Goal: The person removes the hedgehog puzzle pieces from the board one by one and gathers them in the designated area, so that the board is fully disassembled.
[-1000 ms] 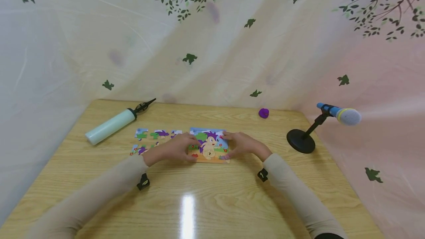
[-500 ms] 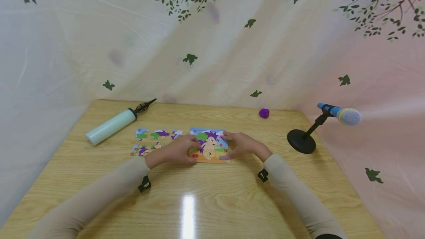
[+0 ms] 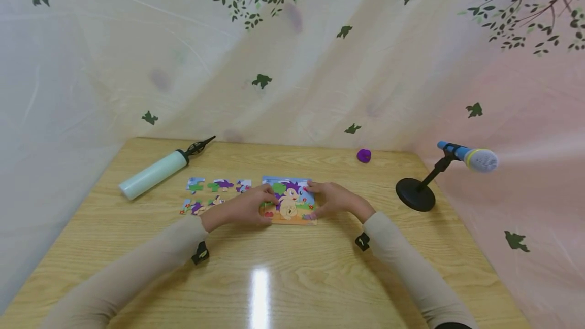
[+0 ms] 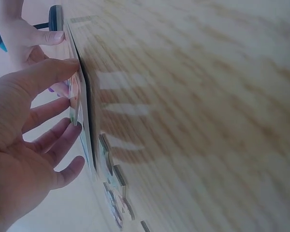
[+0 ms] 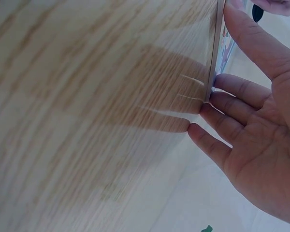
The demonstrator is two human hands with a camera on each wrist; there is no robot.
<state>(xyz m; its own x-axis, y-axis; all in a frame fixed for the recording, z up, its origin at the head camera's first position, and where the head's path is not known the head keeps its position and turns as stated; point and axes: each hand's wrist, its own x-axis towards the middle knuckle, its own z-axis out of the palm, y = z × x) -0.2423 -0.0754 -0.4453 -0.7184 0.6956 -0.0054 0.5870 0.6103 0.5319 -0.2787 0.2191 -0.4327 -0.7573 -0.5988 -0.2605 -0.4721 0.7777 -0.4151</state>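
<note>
Table [image 3: 320, 278] — pump [image 3: 153, 174] left | loose pieces [image 3: 223, 185] left of puzzle board [image 3: 289, 204] | microphone [image 3: 477, 160] right

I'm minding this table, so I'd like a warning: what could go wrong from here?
Some loose pieces lie close to the left hand, so pulling it back might scatter them. The right hand is at the opposite side of the puzzle board, so uneven pushing could skew the board on the table.

One puzzle board [image 3: 290, 206], two hands [image 3: 247, 207] [image 3: 337, 200]; around the board, at least five loose pieces [image 3: 224, 185] toward nine o'clock, one pump [image 3: 154, 174] beyond, one purple object [image 3: 364, 156] toward two, one microphone [image 3: 477, 160], one stand [image 3: 415, 195] toward three
</note>
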